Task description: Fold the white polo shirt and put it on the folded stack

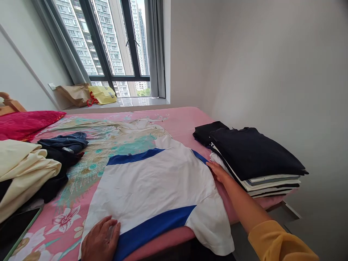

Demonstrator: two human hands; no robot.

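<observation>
A white T-shirt with blue side panels [152,181] lies spread out on the bed, its neck end to the right and its hem to the left. One sleeve hangs over the bed's near edge. At the near hem corner my left hand [101,237] rests on the cloth, fingers slightly bent and not gripping. My right hand [217,172] reaches to the neck end, its fingers stretched out against the blue edge there. A stack of folded clothes [255,156], black on top, stands just beyond my right forearm.
The bed has a pink floral sheet [185,121]. At left lie a cream garment [27,163], dark clothes, jeans [67,142], a red pillow [27,123] and a green-edged black device [20,232]. Paper [74,95] and yellow bags [103,95] sit on the windowsill.
</observation>
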